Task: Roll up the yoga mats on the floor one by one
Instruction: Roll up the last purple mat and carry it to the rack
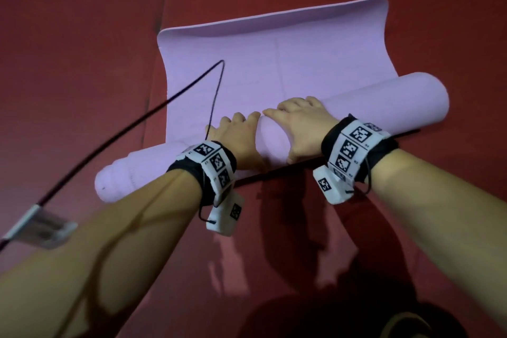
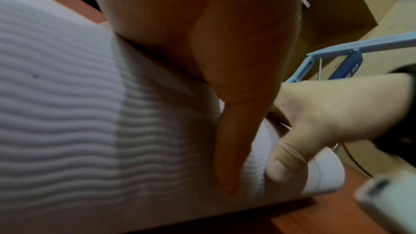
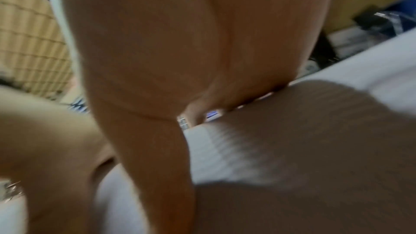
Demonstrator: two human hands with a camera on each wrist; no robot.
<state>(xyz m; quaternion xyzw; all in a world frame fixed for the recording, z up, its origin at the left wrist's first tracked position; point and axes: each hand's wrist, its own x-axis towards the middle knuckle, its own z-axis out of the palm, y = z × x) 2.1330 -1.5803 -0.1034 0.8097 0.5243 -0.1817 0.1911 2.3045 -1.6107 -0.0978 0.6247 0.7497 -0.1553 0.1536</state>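
A lilac yoga mat [image 1: 274, 57] lies on the red floor, its near part wound into a thick roll [image 1: 384, 101] that runs from lower left to right. The roll's left end [image 1: 115, 181] is telescoped in steps. My left hand [image 1: 238, 132] and right hand [image 1: 299, 118] sit side by side on the roll's middle, fingers curved over its top, thumbs on the near side. In the left wrist view the left hand [image 2: 202, 42] presses on the ribbed roll [image 2: 67, 113] and the right hand [image 2: 326, 113] grips beside it. The blurred right wrist view shows the right hand [image 3: 157, 60] on the roll [image 3: 292, 149].
The red padded floor [image 1: 82, 35] with seams surrounds the mat. A black cable [image 1: 137, 121] hangs across the mat's left side, with a white tag [image 1: 41, 230] near my left forearm. A blue frame [image 2: 360, 45] stands in the background.
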